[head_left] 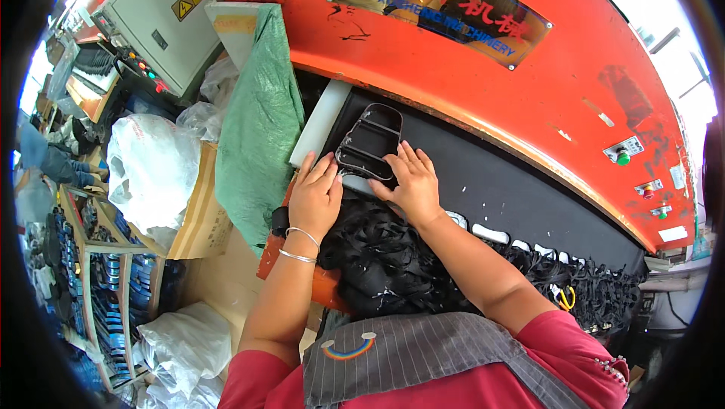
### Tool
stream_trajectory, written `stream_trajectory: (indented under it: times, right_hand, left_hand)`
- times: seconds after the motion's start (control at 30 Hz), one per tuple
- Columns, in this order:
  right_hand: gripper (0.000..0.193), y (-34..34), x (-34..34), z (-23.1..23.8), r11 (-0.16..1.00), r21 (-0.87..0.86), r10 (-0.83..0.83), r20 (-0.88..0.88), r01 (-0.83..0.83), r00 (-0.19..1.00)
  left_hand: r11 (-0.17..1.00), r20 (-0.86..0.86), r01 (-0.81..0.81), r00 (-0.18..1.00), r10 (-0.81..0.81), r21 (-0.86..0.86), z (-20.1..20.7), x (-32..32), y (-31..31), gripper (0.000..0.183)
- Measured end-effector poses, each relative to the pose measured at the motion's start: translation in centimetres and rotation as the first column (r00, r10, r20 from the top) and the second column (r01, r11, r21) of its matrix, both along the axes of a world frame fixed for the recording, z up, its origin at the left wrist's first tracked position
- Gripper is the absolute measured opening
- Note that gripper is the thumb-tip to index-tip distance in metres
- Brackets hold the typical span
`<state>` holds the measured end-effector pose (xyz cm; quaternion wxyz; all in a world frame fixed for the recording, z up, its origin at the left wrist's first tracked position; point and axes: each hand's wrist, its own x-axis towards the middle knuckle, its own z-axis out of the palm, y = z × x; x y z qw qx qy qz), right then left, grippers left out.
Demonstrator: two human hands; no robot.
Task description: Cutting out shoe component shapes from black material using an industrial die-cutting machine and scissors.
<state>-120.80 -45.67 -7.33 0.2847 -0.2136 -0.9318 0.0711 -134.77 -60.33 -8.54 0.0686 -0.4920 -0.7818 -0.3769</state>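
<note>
A dark frame point(370, 141) lies on the flat black mat point(483, 175) just in front of the big orange machine point(453, 39), close to the machine's left end, as the head camera looks down on it. The frame is black or very dark brown and looks like a little tray with thin walls. It is longer than it is wide, and its corners are round. A thin bar goes across the inside, and one more strip runs along the end farthest from the orange machine. Some edges shine, and the near edge has small pale marks. The inside is black like the mat, so I cannot tell if it has a bottom. The left hand point(313, 201) is spread a little, palm down, with its fingertips at the frame's near left corner, pointing toward the orange machine. The right hand point(415, 190) is spread too, with its thumb out to the side and its fingertips at the frame's right side. I cannot tell how hard the hands press. In front of the orange machine, nearer the person than the frame, sits a messy heap of black straps point(385, 250).
</note>
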Motion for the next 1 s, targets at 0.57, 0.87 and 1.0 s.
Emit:
stream_trajectory:
  times: [0.57,0.87,1.0]
  right_hand:
    - [0.041,11.0,44.0,14.9,0.886,0.129,-0.268,-0.641,0.445,0.719]
    - [0.066,31.0,80.2,23.0,0.285,-0.159,-0.572,-0.819,0.945,0.035]
    - [0.066,31.9,79.1,23.7,0.420,-0.281,-0.529,-0.849,0.863,-0.019]
  left_hand:
    - [0.808,0.208,0.576,0.781,-0.589,0.126,12.6,25.3,11.0,0.025]
    - [0.234,-0.125,0.946,0.266,-0.956,0.227,23.9,46.5,19.8,0.024]
    - [0.270,-0.157,0.906,0.334,-0.930,0.326,25.4,48.6,21.1,0.029]
